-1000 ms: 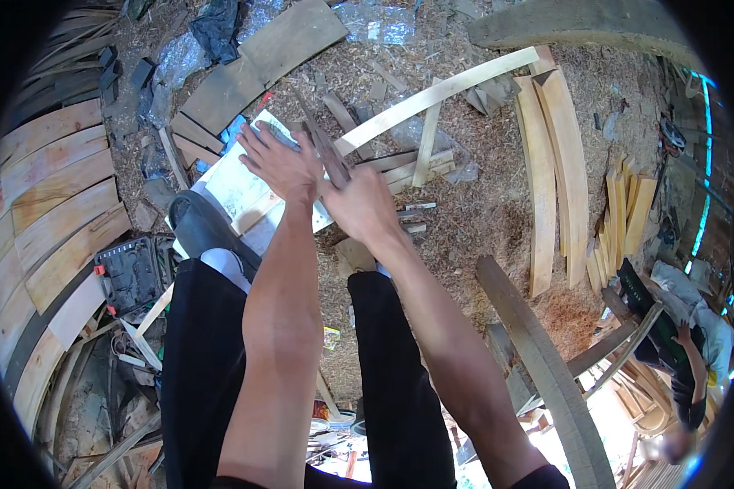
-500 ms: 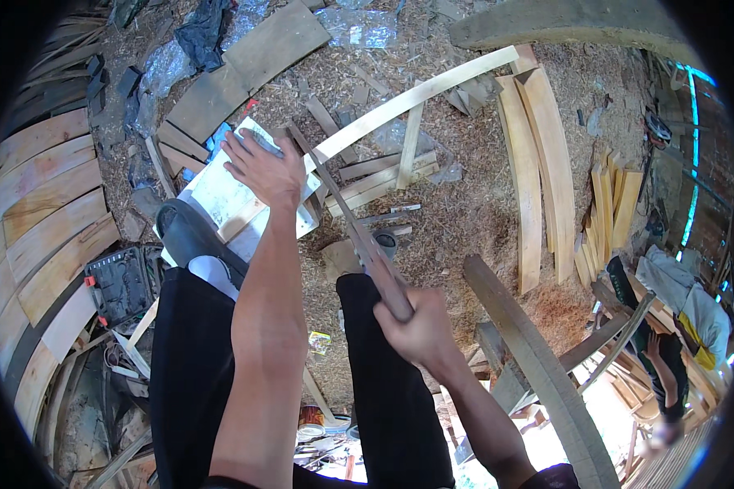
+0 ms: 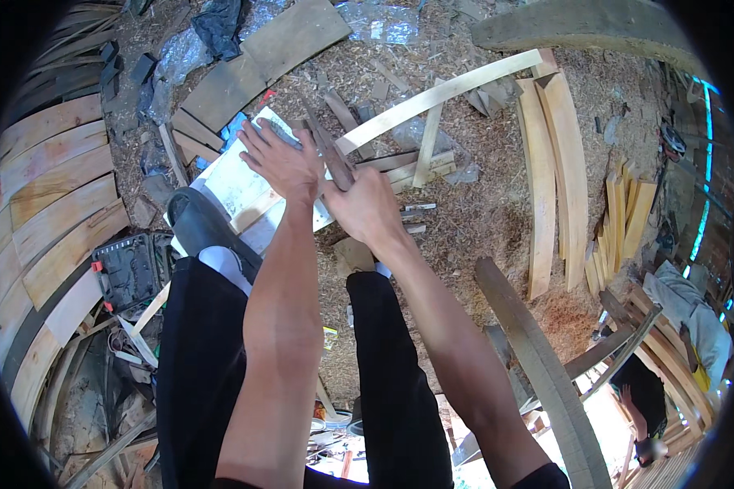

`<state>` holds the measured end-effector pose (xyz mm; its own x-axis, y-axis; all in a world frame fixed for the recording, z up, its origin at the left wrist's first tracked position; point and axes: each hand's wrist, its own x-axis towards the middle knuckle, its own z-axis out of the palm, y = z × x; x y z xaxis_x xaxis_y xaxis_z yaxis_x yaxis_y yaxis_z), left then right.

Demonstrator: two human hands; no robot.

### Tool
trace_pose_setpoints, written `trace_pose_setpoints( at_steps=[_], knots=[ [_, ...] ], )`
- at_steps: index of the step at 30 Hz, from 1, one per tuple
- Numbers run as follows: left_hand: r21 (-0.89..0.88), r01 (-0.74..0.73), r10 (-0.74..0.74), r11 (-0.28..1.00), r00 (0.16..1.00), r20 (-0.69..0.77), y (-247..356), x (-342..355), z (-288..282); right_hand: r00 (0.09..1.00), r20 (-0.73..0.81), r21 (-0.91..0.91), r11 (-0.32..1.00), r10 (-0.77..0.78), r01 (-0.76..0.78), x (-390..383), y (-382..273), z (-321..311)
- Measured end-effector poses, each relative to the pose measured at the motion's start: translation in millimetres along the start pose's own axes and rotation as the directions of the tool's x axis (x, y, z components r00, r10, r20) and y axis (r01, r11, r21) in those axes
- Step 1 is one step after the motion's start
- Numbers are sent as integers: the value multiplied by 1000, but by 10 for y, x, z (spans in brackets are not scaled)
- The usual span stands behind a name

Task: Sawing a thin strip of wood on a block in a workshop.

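My left hand [image 3: 287,163] lies with spread fingers across the top of a white board [image 3: 232,183], pressing on a piece of wood mostly hidden under it. My right hand [image 3: 365,204], right beside it, is closed on a long, narrow, brownish tool [image 3: 330,151], possibly a saw, angled away from me. A long pale curved wooden strip [image 3: 432,94] runs from near the tool toward the upper right. My dark shoe [image 3: 196,220] is against the left side of the white board. What the tool touches is unclear.
Curved boards line the left [image 3: 57,187], above an open tool case [image 3: 134,269]. Long planks [image 3: 563,179] and shorter pieces [image 3: 620,212] lie at right. A curved beam [image 3: 530,342] is beside my right arm. Another person [image 3: 640,391] is at lower right. Scraps cover the floor.
My right hand drew the tool back toward my knee half a second ago and has now pushed it forward beside my left hand again. The other person has shifted lower.
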<state>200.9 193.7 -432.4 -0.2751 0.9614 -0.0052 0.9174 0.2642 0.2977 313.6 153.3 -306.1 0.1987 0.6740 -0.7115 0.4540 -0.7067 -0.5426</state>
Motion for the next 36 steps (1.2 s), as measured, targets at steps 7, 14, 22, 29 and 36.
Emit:
trace_pose_setpoints(
  at_steps=[7, 14, 22, 29, 36],
  knots=[
    [10, 14, -14, 1000, 1000, -14, 31, -52, 34, 1000, 0, 69, 998, 11, -11, -659, 242, -198],
    [13, 8, -8, 1000, 1000, -24, 43, -13, 14, 995, 25, 120, 988, 95, -97, -1660, 455, -638],
    [22, 20, -19, 1000, 1000, -23, -16, -16, 5, 1000, -21, 32, 999, -17, 18, -1024, 321, -376],
    [-3, 12, -12, 1000, 1000, 1, 63, -2, 14, 999, -43, 22, 1000, -10, 11, -71, 23, -8],
    [-31, 9, -9, 999, 1000, -7, 115, -35, 59, 999, -35, 63, 997, -38, 40, -144, 218, -92]
  ],
)
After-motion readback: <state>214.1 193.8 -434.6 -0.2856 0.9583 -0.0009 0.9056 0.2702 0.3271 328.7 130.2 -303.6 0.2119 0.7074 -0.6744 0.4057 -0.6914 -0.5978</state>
